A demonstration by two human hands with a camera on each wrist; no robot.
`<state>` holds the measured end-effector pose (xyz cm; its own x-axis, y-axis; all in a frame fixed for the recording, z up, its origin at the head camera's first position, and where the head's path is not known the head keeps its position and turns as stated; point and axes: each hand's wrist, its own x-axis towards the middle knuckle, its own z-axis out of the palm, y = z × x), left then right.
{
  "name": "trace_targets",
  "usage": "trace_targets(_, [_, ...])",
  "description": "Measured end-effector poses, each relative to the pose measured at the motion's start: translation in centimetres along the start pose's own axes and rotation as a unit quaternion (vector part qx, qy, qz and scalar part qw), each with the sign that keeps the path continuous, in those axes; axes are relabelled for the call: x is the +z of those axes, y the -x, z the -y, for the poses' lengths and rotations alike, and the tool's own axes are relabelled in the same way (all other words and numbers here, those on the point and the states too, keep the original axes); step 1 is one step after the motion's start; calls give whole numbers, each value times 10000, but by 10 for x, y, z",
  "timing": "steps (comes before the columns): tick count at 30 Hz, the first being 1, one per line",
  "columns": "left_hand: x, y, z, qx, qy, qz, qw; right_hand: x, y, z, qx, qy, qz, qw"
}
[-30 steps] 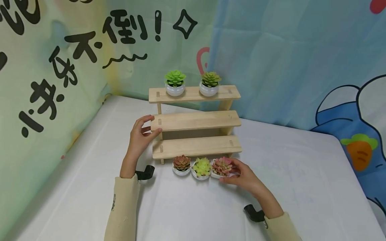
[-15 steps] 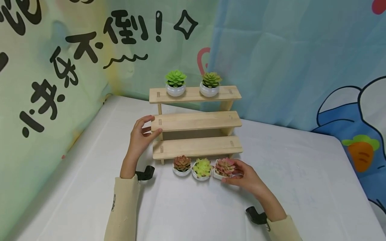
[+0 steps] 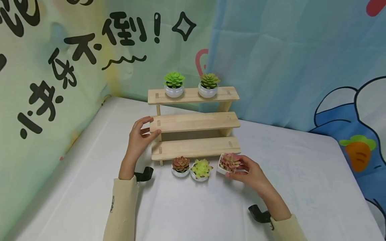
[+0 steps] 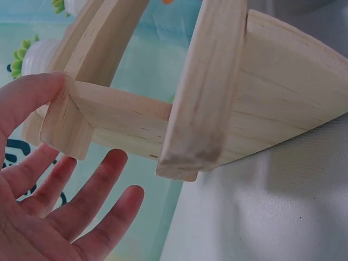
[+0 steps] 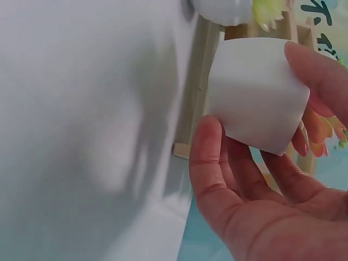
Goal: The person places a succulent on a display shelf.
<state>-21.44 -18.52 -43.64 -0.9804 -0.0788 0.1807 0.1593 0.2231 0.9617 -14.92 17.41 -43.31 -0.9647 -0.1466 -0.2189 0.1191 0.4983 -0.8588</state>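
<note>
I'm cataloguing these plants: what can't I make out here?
Head: right side of the held pot, behind the right hand.
Right wrist: much of the pink succulent, behind that pot; the yellow-green succulent, cut by the top edge.
Left wrist: a potted green succulent, cut by the top edge.

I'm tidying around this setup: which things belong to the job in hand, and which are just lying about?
Likely part of the job:
pink succulent, held
wooden shelf stand
brown succulent
yellow-green succulent
bright green succulent
olive succulent

Likely just surroundings:
printed backdrop
white tabletop
</note>
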Motion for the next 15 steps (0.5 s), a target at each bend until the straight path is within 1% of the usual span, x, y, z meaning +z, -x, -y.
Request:
trace_targets(3, [-1,1,0,17,24,-25,10000,-5,-2,4,0,21,-32,10000])
trace_targets(8, [-1,1,1,54,10,-8,10000,-11,-4,11,-122,84,-73,9999])
trace_targets(15, [0,-1,2,149,-18,-23,9999,-13,-7,23,-298,-5,-69,9995])
